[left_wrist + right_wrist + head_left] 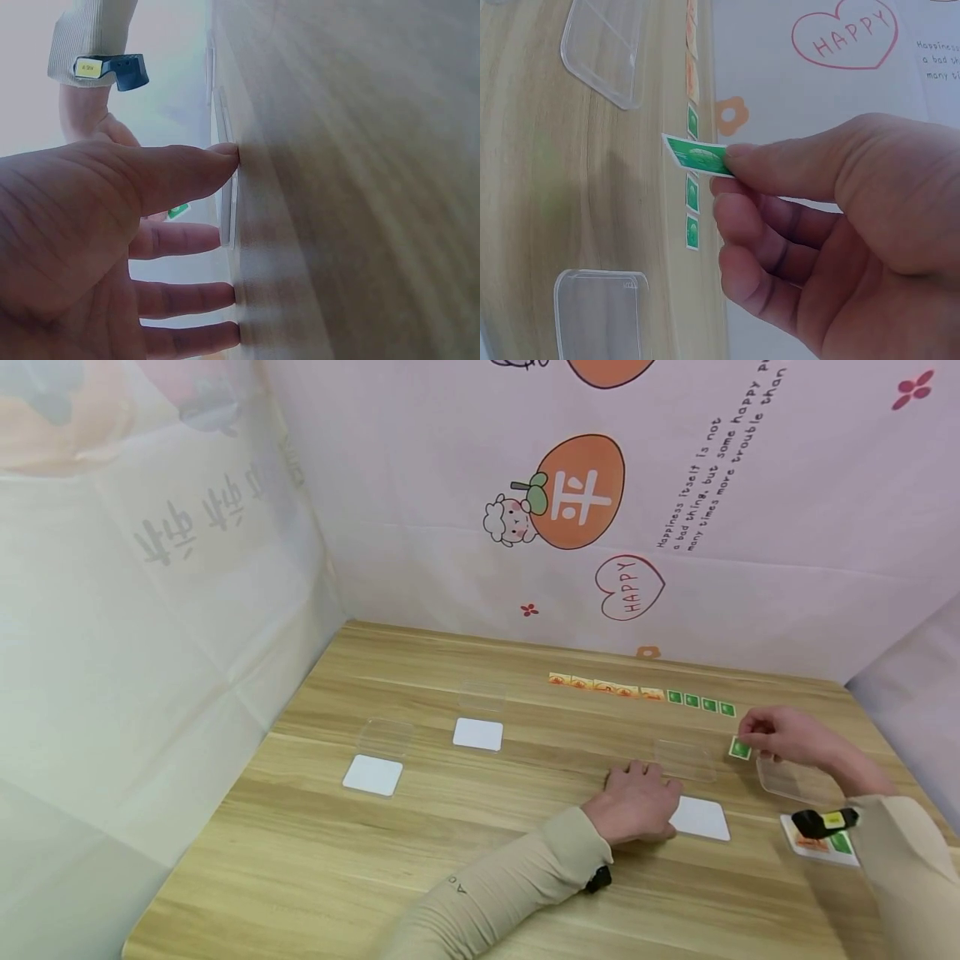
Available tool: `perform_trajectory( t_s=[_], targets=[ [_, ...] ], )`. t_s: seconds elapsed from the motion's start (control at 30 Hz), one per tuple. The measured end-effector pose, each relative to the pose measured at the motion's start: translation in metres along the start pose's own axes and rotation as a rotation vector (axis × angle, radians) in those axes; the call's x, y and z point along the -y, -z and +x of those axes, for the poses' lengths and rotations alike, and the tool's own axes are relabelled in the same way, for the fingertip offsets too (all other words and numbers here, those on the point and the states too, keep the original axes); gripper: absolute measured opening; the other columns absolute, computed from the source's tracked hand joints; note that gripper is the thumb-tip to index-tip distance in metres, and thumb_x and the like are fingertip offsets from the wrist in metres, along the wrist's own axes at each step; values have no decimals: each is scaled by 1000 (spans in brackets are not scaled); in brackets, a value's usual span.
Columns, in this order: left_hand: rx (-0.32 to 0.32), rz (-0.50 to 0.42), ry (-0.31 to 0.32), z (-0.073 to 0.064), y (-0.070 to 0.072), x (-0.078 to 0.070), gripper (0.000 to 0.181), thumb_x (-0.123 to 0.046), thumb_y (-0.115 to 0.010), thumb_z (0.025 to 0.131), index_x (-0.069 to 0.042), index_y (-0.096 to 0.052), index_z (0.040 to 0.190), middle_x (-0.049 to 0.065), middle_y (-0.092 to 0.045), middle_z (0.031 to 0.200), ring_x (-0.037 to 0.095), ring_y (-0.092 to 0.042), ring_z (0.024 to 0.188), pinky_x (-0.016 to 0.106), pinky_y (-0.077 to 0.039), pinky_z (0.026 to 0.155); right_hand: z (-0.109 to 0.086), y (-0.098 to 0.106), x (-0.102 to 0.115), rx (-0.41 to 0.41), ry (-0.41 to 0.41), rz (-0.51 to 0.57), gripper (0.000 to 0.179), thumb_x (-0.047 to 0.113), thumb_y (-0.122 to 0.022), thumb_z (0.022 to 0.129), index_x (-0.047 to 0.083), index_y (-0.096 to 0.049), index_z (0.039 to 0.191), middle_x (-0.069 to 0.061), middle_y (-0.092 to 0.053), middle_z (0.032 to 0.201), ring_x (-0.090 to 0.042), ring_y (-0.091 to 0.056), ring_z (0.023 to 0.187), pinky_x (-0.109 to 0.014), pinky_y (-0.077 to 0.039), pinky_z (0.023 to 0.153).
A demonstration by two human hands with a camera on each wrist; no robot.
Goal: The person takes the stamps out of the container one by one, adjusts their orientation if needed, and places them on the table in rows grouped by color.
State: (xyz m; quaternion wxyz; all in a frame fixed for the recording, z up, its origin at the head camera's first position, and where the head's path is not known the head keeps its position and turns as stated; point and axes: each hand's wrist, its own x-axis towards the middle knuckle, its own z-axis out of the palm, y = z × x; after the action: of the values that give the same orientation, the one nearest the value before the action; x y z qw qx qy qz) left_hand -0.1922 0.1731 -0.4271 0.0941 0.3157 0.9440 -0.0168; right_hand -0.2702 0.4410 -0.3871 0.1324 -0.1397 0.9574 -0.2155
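Observation:
My right hand (795, 735) pinches a small green stamp-like piece (697, 155) with a white border between thumb and finger, held above the table. On the wood my left hand (637, 802) lies with fingers spread and fairly straight, its thumb and a fingertip touching the edge of a flat white case (701, 818). Another white case (840, 852), partly hidden by the right sleeve, bears an orange piece (812, 843) and a green piece (841, 842). Along the back runs a row of orange pieces (603, 686) followed by green pieces (701, 702).
Two more white cases (372, 775) (477, 734) lie to the left on the wooden table (300, 860). Clear lids (686, 761) (798, 781) lie behind the cases, the rightmost under my right forearm. A printed cloth wall (450, 568) closes off the back.

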Motion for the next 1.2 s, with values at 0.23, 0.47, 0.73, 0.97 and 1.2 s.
perform_trajectory(
  t_s=[0.23,0.47,0.73,0.97,1.2],
  targets=[
    [4,-4,0,0,0,0,44,-58,-62,88,-41,-52,127,-13,-50,125,12,-46,117,35,-43,87,7,2,-6,-3,-8,-10,10,7,-56,97,-2,-61,100,-6,-61,81,-10,-54,63,-27,-48,55],
    [4,4,4,1,-1,-1,45,-59,-62,88,-41,-52,128,-13,-50,124,12,-46,117,35,-44,86,9,4,-10,-12,-14,9,11,4,-53,98,-4,-60,100,-7,-58,73,-8,-51,58,-28,-46,53],
    [5,5,-1,0,-1,0,45,-59,-62,88,-41,-51,128,-13,-50,125,11,-46,118,35,-44,87,14,4,-18,-21,-22,2,12,1,-51,97,-8,-59,101,-7,-60,76,-8,-53,62,-28,-49,55],
    [6,11,-4,-1,0,0,45,-59,-61,88,-41,-51,128,-13,-50,127,12,-46,121,34,-44,87,18,5,-22,-25,-47,-1,15,0,-51,96,-10,-58,104,-9,-61,80,-10,-56,65,-28,-51,57],
    [6,14,-5,-3,3,0,45,-59,-61,89,-40,-51,129,-13,-50,127,12,-46,121,34,-44,87,23,8,-26,-49,-43,0,14,-1,-52,95,-10,-58,103,-10,-62,80,-10,-56,63,-28,-49,55]
  ],
)
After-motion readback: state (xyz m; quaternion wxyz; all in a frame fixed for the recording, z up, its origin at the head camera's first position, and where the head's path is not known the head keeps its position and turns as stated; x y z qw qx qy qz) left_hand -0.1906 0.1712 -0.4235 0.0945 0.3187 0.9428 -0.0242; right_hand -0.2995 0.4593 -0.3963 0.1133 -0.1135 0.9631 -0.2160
